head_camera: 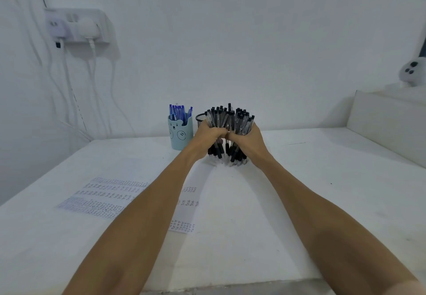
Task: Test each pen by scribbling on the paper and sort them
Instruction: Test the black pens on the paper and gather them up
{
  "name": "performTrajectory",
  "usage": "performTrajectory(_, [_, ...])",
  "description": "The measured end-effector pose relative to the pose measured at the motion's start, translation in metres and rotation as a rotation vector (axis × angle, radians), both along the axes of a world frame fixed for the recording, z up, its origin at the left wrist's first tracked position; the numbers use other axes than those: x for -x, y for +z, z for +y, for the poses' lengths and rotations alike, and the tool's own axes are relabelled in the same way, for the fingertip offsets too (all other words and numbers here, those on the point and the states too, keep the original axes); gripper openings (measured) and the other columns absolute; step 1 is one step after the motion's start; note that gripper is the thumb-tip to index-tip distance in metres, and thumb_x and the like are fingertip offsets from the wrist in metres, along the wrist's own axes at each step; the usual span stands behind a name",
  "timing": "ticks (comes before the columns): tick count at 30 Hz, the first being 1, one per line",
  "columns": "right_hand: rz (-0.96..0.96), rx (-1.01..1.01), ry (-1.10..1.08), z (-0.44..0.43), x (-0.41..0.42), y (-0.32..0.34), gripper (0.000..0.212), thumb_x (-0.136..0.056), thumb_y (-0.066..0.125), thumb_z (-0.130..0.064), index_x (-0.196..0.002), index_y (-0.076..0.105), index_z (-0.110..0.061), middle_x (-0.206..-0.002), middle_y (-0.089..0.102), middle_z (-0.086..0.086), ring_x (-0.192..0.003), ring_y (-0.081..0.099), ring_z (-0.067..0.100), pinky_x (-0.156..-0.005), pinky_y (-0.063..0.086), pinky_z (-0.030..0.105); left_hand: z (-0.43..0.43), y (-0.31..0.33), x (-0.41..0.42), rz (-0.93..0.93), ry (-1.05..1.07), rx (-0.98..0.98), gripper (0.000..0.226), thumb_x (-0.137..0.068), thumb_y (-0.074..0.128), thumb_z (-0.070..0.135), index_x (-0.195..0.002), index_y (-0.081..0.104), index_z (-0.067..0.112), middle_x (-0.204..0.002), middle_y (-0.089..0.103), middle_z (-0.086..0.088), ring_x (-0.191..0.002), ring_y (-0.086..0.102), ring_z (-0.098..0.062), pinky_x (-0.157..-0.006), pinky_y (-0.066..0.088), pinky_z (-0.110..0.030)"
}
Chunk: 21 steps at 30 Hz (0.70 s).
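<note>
A thick bundle of several black pens [230, 122] stands upright, tips down on the white table [299, 179]. My left hand [208, 136] grips its left side and my right hand [247, 136] grips its right side, fingers curled round the barrels. Behind the bundle a black mesh cup [200, 118] is mostly hidden. To its left a light blue bear cup [181, 134] holds several blue pens [178, 111]. A sheet of paper [108, 199] covered in rows of scribbles lies at the left, partly under my left forearm.
A power strip [78, 26] with plugs and hanging cables is fixed on the wall at the left. A raised white ledge [387, 115] runs along the right, with a white controller [413, 71] on it. The table's front edge is near the bottom.
</note>
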State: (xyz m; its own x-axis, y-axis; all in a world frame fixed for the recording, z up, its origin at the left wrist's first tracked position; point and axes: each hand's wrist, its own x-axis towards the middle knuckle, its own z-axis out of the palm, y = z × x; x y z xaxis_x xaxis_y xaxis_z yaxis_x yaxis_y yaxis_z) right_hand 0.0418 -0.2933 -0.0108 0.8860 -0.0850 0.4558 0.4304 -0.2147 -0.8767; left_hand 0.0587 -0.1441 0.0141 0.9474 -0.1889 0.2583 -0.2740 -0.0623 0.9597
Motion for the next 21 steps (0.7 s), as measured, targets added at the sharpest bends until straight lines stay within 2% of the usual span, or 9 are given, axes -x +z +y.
performTrajectory(2, [0.004,-0.028,-0.011,0.0,0.0,0.002,0.058,-0.066,0.086,-0.026,-0.118,0.062,-0.021,-0.107,0.075,-0.003,-0.101,0.073,0.014,-0.091,0.06,0.042,-0.001,0.004,0.002,-0.005,-0.007,-0.017,0.018,-0.08,0.063,-0.006,-0.085,0.056,0.009,-0.078,0.058,-0.011,-0.08,0.052,-0.028,-0.075,0.047,-0.043])
performTrajectory(4, [0.009,-0.033,-0.018,0.0,-0.002,0.002,0.058,-0.066,0.086,-0.023,-0.118,0.061,-0.022,-0.106,0.075,-0.003,-0.099,0.073,0.014,-0.089,0.061,0.04,-0.001,0.005,0.003,0.019,-0.006,-0.04,0.021,-0.084,0.06,-0.01,-0.083,0.053,0.009,-0.079,0.055,-0.013,-0.079,0.05,-0.026,-0.075,0.047,-0.041])
performTrajectory(8, [0.056,-0.079,-0.074,0.001,-0.008,-0.002,0.029,-0.071,0.077,-0.01,-0.099,0.07,-0.01,-0.089,0.076,0.01,-0.084,0.074,0.026,-0.08,0.061,0.053,0.001,-0.006,0.0,0.014,-0.05,-0.108,0.016,-0.085,0.064,-0.008,-0.094,0.063,0.004,-0.076,0.062,-0.006,-0.072,0.056,-0.02,-0.066,0.054,-0.032])
performTrajectory(10, [0.062,-0.171,-0.127,0.001,-0.01,0.002,0.017,-0.072,0.077,-0.007,-0.087,0.07,-0.006,-0.079,0.074,0.011,-0.073,0.072,0.028,-0.077,0.063,0.05,0.003,-0.006,-0.004,-0.029,0.024,-0.063,0.018,-0.087,0.071,-0.002,-0.103,0.069,0.005,-0.087,0.072,-0.008,-0.074,0.066,-0.019,-0.074,0.059,-0.038])
performTrajectory(12, [0.039,-0.24,-0.141,0.0,-0.012,0.015,0.011,-0.072,0.077,-0.008,-0.079,0.068,-0.007,-0.072,0.072,0.006,-0.072,0.073,0.027,-0.075,0.061,0.048,0.007,0.005,-0.005,-0.093,0.093,0.015,0.02,-0.091,0.073,0.005,-0.111,0.07,0.002,-0.096,0.077,-0.01,-0.076,0.072,-0.016,-0.08,0.061,-0.038])
performTrajectory(16, [-0.011,-0.412,-0.138,0.001,-0.028,0.047,0.022,-0.071,0.076,-0.007,-0.091,0.069,-0.002,-0.073,0.074,0.004,-0.077,0.077,0.03,-0.078,0.063,0.05,0.017,0.045,-0.022,-0.186,0.17,0.212,0.014,-0.095,0.074,0.015,-0.102,0.069,0.004,-0.079,0.075,-0.004,-0.069,0.071,-0.015,-0.075,0.061,-0.031])
performTrajectory(21, [-0.028,-0.858,-0.072,0.024,-0.068,0.086,0.031,-0.07,0.079,0.001,-0.096,0.062,-0.002,-0.082,0.071,0.009,-0.074,0.075,0.031,-0.076,0.061,0.05,0.019,0.092,-0.061,-0.226,0.31,0.415,0.028,-0.089,0.081,0.013,-0.102,0.058,0.002,-0.069,0.068,-0.004,-0.056,0.063,-0.016,-0.062,0.057,-0.032])
